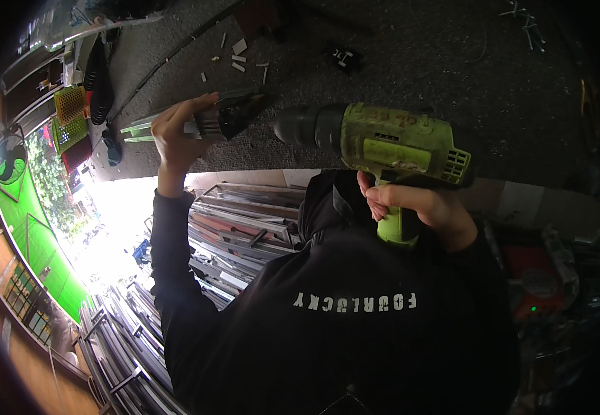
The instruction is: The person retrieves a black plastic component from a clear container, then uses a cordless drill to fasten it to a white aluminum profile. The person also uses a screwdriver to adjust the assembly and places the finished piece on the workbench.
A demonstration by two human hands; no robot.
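A worn yellow-green cordless drill (403, 149) lies level above the front of the dark work surface, with its black chuck pointing left. My right hand (424, 207) is wrapped around its handle. To the left, my left hand (179, 135) is closed around a metal profile (137, 131) with pale, greenish edges. At that profile's right end is a dark, ridged piece (234, 117) whose details are lost in shadow. A short gap separates it from the chuck. Whether a bit is fitted in the chuck is too dark to make out.
Small white offcuts (237, 59) and a small black part (343, 57) lie farther back on the surface. Several screws (531, 31) are at the far right. Long metal profiles (244, 214) are stacked below, to the left. A red device (531, 270) with a green light stands at right.
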